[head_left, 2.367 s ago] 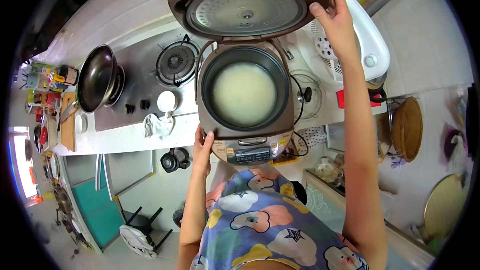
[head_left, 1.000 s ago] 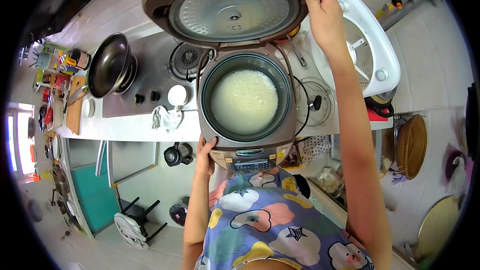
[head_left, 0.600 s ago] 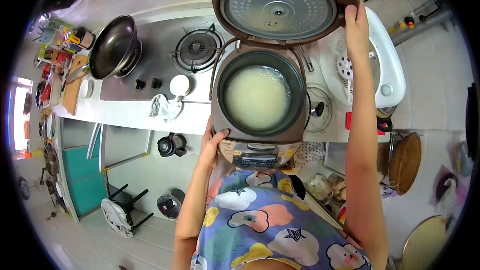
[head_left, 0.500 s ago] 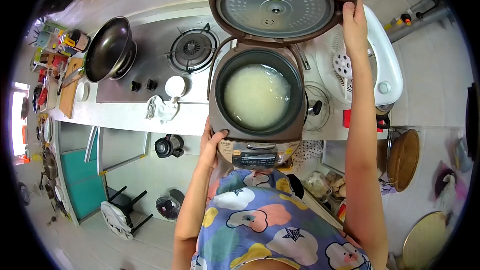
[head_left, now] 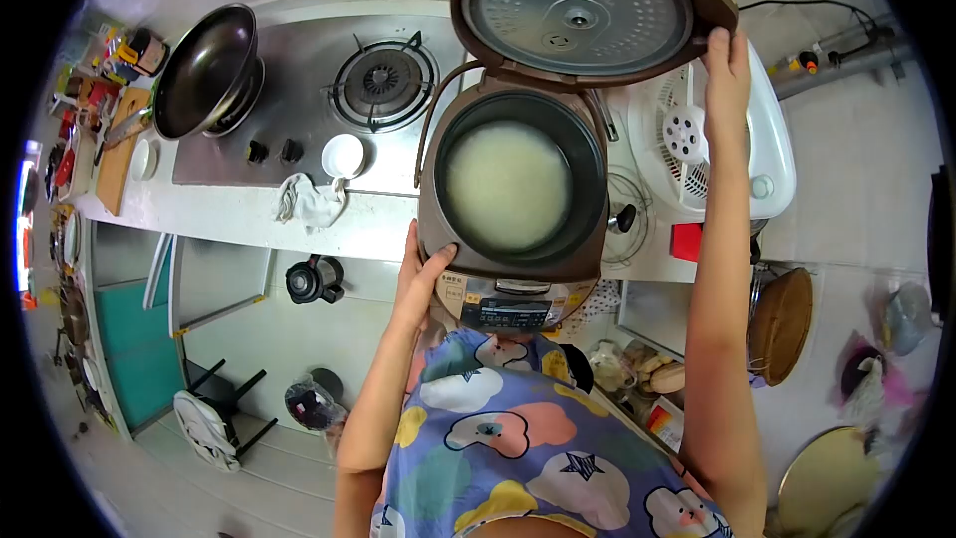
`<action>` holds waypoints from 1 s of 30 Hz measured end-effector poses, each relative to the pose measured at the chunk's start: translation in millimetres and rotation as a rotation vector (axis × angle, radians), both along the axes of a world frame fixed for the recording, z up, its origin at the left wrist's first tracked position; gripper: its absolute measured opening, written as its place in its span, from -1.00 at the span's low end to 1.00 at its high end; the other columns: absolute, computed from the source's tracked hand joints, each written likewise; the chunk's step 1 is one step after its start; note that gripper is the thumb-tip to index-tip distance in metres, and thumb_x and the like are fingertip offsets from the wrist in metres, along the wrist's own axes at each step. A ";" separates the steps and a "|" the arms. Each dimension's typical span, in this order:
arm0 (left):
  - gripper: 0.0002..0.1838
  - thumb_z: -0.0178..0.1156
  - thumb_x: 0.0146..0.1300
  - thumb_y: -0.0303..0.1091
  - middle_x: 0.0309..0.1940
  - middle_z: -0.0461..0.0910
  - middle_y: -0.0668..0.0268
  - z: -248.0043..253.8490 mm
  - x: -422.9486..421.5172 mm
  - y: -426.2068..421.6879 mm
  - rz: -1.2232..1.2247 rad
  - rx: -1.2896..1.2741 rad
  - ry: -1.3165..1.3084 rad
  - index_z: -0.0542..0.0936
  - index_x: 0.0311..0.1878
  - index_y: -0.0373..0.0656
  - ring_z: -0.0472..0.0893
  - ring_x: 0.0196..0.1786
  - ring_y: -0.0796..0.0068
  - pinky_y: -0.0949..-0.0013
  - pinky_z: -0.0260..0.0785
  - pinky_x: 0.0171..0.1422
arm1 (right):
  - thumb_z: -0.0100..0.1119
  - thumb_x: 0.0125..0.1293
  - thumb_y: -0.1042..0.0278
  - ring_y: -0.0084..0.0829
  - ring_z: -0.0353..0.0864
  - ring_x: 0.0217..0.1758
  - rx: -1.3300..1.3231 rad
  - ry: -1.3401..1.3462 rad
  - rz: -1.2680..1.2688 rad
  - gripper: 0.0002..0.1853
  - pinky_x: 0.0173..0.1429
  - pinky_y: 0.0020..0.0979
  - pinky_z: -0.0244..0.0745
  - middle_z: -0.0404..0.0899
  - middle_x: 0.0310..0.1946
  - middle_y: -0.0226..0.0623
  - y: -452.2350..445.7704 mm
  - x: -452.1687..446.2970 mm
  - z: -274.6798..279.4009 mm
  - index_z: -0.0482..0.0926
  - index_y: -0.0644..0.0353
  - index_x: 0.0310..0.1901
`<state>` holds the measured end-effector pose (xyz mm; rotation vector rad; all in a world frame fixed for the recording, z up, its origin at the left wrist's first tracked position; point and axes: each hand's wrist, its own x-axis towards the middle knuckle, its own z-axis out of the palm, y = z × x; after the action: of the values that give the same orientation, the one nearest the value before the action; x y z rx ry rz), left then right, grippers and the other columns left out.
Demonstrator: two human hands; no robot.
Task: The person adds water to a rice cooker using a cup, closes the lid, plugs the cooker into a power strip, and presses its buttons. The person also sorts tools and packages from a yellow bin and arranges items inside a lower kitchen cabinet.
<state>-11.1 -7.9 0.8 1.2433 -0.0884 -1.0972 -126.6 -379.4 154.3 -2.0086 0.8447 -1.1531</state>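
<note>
A brown rice cooker (head_left: pixel 431 224) stands with its lid (head_left: pixel 578 10) raised at the counter's front edge. Inside the dark inner pot (head_left: pixel 583 154), pale grains lie under cloudy liquid (head_left: pixel 508 184). My left hand (head_left: pixel 420 279) grips the cooker's front left corner, thumb on the top rim and fingers against the side. At the right edge of the raised lid, my right hand (head_left: pixel 728 65) is closed on the rim, thumb toward the inner side. The control panel (head_left: pixel 508 314) faces my body, close to my patterned top.
To the left are a gas burner (head_left: pixel 380 82), a tilted wok (head_left: pixel 206 70), a small white bowl (head_left: pixel 344 156) and a cloth (head_left: pixel 309 201). A white drying basket (head_left: pixel 772 164) and a glass pot lid (head_left: pixel 624 219) sit on the right. Below stands a black kettle (head_left: pixel 314 279).
The cooker has turned and tilted slightly, and the liquid's surface has shifted within the pot. The lid and my right hand sit farther right in view. Both hands keep their hold.
</note>
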 end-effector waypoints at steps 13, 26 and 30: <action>-0.06 0.19 0.24 -0.05 0.38 -0.01 -0.08 33.2 22.8 16.9 -0.084 0.055 0.216 -0.14 0.40 -0.40 0.05 0.42 0.27 0.34 -0.03 0.42 | 0.13 0.11 0.37 -0.09 0.59 -0.29 -0.125 1.353 0.489 -0.67 -0.13 -0.18 0.49 0.61 -0.42 -0.12 153.0 22.7 -51.4 0.63 -0.12 -0.06; -0.32 0.05 0.31 -0.01 0.37 0.16 0.20 -21.2 35.5 67.1 -0.012 0.159 -0.165 0.15 0.39 -0.14 0.14 0.40 0.29 0.31 0.00 0.41 | 0.14 -0.03 0.49 -0.16 0.51 0.10 0.062 1.918 0.674 -0.32 0.21 -0.32 0.36 0.57 -0.03 -0.11 134.3 81.4 -105.5 0.39 -0.19 0.23; -0.33 0.05 0.31 -0.01 0.36 0.16 0.18 -15.2 43.7 75.8 -0.017 0.162 -0.098 0.16 0.39 -0.14 0.13 0.40 0.30 0.32 -0.02 0.42 | 0.17 -0.05 0.47 -0.15 0.49 0.12 0.104 1.908 0.676 -0.31 0.24 -0.34 0.34 0.55 0.00 -0.06 132.3 81.7 -117.7 0.38 -0.08 0.24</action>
<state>32.6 67.9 -14.4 1.4446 -0.0860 -1.0744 -44.9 -247.2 36.6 -2.5075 0.7122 1.4647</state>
